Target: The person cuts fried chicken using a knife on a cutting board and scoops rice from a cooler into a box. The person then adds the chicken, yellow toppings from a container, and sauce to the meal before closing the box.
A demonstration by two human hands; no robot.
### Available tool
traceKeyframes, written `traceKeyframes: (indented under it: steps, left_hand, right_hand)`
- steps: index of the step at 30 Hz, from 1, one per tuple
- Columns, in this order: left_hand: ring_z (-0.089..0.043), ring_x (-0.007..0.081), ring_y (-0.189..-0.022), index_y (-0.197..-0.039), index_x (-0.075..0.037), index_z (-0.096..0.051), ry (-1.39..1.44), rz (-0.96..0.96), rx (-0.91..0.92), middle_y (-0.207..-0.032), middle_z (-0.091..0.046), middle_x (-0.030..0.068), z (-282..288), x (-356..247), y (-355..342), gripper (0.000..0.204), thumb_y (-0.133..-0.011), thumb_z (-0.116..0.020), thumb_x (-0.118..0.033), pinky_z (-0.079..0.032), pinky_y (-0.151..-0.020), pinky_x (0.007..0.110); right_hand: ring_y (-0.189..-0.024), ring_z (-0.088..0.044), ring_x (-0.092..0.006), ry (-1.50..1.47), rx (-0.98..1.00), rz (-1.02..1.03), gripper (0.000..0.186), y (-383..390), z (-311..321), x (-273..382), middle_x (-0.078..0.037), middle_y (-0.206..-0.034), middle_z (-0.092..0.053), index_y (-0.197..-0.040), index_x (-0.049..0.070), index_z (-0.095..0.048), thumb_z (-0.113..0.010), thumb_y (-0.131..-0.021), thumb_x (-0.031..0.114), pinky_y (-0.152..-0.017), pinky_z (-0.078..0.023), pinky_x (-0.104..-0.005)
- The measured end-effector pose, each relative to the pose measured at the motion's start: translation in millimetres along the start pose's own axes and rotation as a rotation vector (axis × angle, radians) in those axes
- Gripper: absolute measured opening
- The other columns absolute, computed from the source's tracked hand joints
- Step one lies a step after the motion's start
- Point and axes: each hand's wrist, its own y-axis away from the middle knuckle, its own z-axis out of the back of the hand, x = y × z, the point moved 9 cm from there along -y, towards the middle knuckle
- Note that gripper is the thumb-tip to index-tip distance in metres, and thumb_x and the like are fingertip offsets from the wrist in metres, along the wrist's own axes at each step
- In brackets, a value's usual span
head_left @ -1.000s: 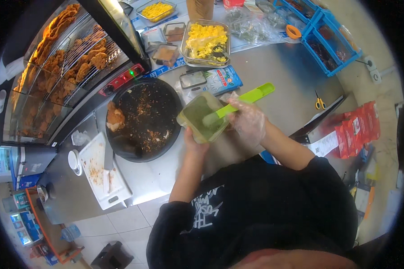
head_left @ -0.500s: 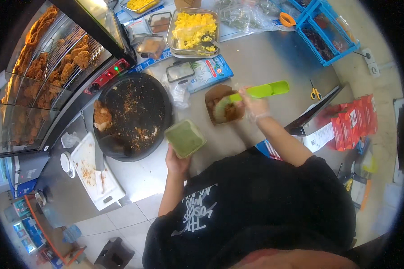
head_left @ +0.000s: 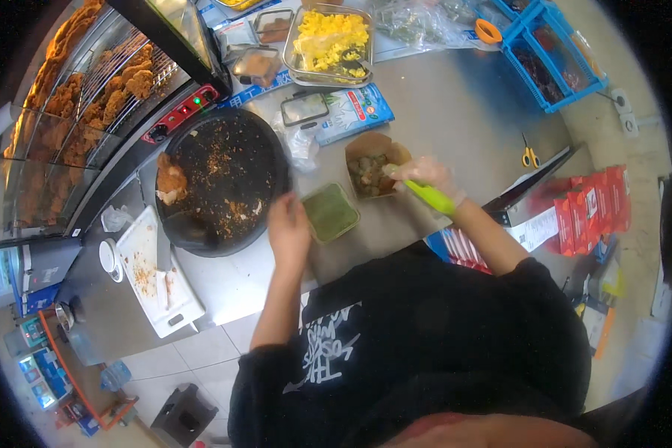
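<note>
A clear glove covers my right hand (head_left: 429, 175), which is closed round a bright green long-handled utensil (head_left: 434, 198). The utensil's handle slants down to the right; its working end is hidden by my fingers at the box rim. Beside it, an open brown paper box (head_left: 369, 173) holds browned chunks of food. Left of and nearer me than the box, a square tub of green powder or paste (head_left: 330, 213) rests on the counter. My bare left hand (head_left: 287, 224) is just left of the tub, by the black pan's edge, slightly blurred, fingers extended and holding nothing.
A large round black pan (head_left: 228, 160) holds crumbs and a fried piece (head_left: 172, 181). Near it lies a white cutting board (head_left: 143, 254) with a knife. Behind are a phone (head_left: 305, 109), a blue glove pack (head_left: 358, 112) and a tub of yellow food (head_left: 328, 41). Scissors (head_left: 529, 153) lie right.
The green tub, held in my left hand before, now sits on the counter and that hand has let go. The utensil's handle has swung from pointing right to pointing down toward me.
</note>
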Motion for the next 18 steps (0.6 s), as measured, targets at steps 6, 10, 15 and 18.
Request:
traceKeyframes:
  steps: [6, 10, 15, 18]
  left_hand:
    - [-0.052, 0.0293, -0.1, -0.099, -0.008, -0.06, -0.445, -0.599, -0.165, -0.102, -0.058, 0.0119, -19, -99, -102, 0.028, -0.071, -0.063, -0.014, -0.04, -0.087, 0.043]
    - [-0.056, 0.0261, -0.094, -0.096, -0.012, -0.06, -0.734, -0.588, 0.032, -0.094, -0.06, 0.0069, -71, -73, -120, 0.022, -0.075, -0.059, -0.017, -0.04, -0.084, 0.045]
    - [-0.06, 0.0301, -0.085, -0.094, -0.007, -0.059, -0.632, -0.298, 0.001, -0.086, -0.063, 0.0115, -24, -85, -161, 0.016, -0.08, -0.053, -0.014, -0.045, -0.076, 0.042]
    - [-0.062, 0.0328, -0.076, -0.096, -0.002, -0.056, -0.348, -0.337, -0.212, -0.082, -0.063, 0.0169, 55, -115, -137, 0.016, -0.083, -0.055, -0.012, -0.048, -0.069, 0.038]
  right_hand:
    - [-0.09, -0.061, -0.0223, -0.213, -0.017, 0.013, 0.018, 3, 2, -14, -0.003, -0.094, -0.065, -0.097, 0.016, -0.064, -0.057, -0.08, 0.017, -0.077, -0.045, -0.0365]
    - [-0.091, -0.06, -0.0213, 0.185, 0.046, 0.103, 0.017, 8, 0, -6, -0.003, -0.094, -0.065, -0.094, 0.016, -0.065, -0.06, -0.078, 0.014, -0.078, -0.044, -0.0348]
    - [-0.077, -0.059, -0.0161, -0.317, -0.236, -0.106, 0.011, -30, 38, -14, -0.004, -0.083, -0.062, -0.094, 0.012, -0.062, -0.056, -0.086, 0.015, -0.071, -0.046, -0.0302]
    - [-0.067, -0.057, -0.0153, -0.577, -0.077, -0.367, 0.018, -49, 21, 2, -0.004, -0.077, -0.06, -0.094, 0.006, -0.058, -0.049, -0.091, 0.021, -0.062, -0.048, -0.0301]
